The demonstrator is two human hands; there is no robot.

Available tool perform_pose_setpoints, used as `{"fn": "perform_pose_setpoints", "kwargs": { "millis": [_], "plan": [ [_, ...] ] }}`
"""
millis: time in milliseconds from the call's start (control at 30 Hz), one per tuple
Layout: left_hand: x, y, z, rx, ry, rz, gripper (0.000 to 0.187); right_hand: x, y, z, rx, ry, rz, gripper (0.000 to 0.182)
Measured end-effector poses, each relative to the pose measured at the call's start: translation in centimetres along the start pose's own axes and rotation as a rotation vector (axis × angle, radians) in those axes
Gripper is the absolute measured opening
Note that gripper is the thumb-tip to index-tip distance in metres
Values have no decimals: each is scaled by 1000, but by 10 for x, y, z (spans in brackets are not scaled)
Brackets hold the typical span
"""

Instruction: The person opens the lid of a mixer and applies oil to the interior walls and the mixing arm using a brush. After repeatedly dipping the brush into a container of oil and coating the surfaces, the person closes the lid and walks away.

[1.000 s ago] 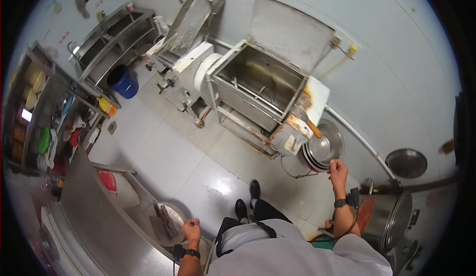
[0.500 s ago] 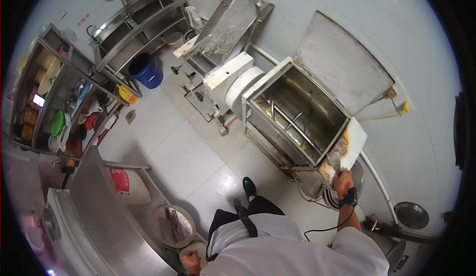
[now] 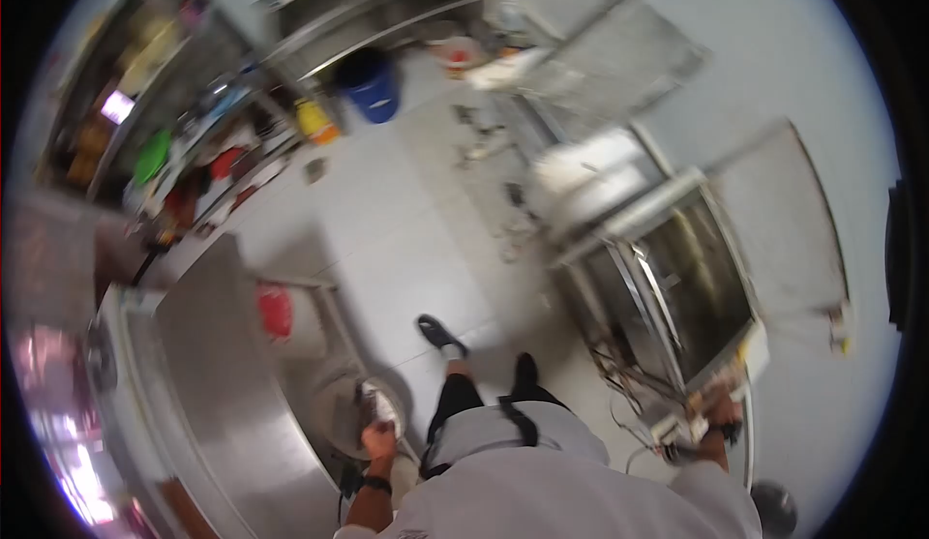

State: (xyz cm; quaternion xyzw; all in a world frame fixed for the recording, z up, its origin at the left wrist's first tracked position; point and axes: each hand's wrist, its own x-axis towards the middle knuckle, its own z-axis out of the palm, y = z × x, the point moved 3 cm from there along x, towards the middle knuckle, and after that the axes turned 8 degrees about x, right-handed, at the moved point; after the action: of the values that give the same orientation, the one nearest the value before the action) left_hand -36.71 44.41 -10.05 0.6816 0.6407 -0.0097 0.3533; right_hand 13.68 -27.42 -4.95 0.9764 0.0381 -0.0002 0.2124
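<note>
The view is smeared by motion. My left hand [image 3: 380, 439] is low at the left, its fingers curled beside a shiny, pale thing [image 3: 383, 404] at the rim of a round tub [image 3: 341, 413]. Blur hides what that thing is and how the fingers meet it. At the lower right, my right hand [image 3: 724, 411] is at the near end of a steel dough mixer [image 3: 692, 283], by its rusty end casing [image 3: 747, 357]. Its fingers are blurred and partly hidden. The mixer's trough is open, with a metal bar visible along it.
A steel counter [image 3: 227, 384] runs along my left, with a red-marked white sack [image 3: 276, 312] beneath. Farther off are a blue bucket [image 3: 370, 89], a yellow bottle [image 3: 314, 121], crowded shelves [image 3: 145, 113] and a steel sink [image 3: 387, 2]. Tiled floor [image 3: 377, 249] lies between counter and mixer.
My view has turned, shifting the mixer and sink rightward. My left hand has moved forward to the shiny thing at the tub. My right hand stays by the mixer's end, and my feet have stepped.
</note>
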Motion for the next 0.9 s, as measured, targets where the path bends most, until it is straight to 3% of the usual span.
{"fn": "perform_pose_setpoints", "kwargs": {
  "millis": [33,67,167,233,300,367,433,500,533,667,800,900],
  "plan": [
    [17,4,-3,54,21,-12,17,4,13,33,-104,-11,-150,34],
    [32,11,-5,27,29,3,19,3,-41,-78,367,30,550,45],
    [82,55,-22,17,113,117,23,49,-109,-86,566,169,456,54],
    [104,87,-39,-78,116,28,21,58,-208,-155,727,327,204,53],
    [143,120,-60,-171,123,-25,19,86,-309,-181,911,323,102,47],
    [167,136,-73,-319,140,35,14,105,-412,-257,1358,-196,-5,42],
    [192,144,-79,-441,152,14,12,115,-502,-339,1505,-257,-218,39],
    [207,173,-107,-572,264,113,22,128,-577,-396,1632,-263,-275,36],
    [216,177,-114,-579,282,95,22,143,-606,-413,1681,-286,-390,34],
    [251,190,-140,-631,452,29,20,199,-721,-465,1801,-456,-442,15],
    [264,191,-168,-682,562,-150,9,243,-839,-522,1720,-623,-445,20],
    [258,188,-186,-865,677,-200,9,258,-924,-563,1756,-817,-608,27]
  ]
}}
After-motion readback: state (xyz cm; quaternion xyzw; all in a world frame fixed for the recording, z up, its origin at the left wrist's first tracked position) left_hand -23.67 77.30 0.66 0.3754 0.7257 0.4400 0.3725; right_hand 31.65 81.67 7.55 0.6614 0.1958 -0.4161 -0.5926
